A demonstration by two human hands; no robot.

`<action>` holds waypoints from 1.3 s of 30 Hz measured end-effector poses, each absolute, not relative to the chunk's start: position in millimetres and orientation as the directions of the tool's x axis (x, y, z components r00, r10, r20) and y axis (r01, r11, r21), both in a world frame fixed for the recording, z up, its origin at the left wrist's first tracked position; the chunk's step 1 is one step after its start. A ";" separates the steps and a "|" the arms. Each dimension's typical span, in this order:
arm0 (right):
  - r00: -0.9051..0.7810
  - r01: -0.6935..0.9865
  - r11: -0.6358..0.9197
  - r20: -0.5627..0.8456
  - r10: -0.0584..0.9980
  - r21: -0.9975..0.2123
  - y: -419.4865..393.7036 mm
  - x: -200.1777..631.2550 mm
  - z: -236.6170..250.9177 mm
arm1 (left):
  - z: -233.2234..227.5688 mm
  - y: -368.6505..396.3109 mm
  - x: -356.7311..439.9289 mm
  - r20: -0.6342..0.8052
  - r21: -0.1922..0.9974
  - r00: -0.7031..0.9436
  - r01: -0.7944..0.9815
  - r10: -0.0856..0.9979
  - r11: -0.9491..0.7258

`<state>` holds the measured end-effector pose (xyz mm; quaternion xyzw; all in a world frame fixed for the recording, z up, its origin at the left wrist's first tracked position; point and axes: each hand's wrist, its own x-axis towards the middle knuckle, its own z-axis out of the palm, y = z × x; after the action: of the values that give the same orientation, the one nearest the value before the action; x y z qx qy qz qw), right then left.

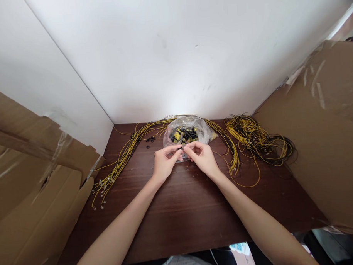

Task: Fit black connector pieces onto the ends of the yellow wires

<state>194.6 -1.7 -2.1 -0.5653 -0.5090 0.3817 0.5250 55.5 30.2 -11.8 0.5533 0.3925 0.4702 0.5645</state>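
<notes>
1. Small black part (181, 149), too tiny to identify, sits pinched between both hands over the middle of the dark wooden table (179, 221).
2. Cardboard box (30, 184) stands at the far left.
3. Straight bundle of yellow wires (122, 157) lies left of the hands.
4. Left hand (164, 162) pinches the part with fingertips.
5. Clear plastic bag (186, 132) of black and yellow pieces lies just behind the hands.
6. Right hand (202, 156) pinches the same part.
7. Coiled tangle of wires (258, 139) lies to the right.
</notes>
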 end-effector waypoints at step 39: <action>0.102 0.501 0.234 0.325 0.940 -0.834 -8.4 189.7 0.3 | -10.0 30.5 53.5 0.090 0.994 0.303 -0.081 0.949 -0.068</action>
<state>189.7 -8.4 0.3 -0.5734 -0.6282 0.2332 0.4714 53.5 30.5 -10.0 0.5734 0.3782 0.4532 0.5681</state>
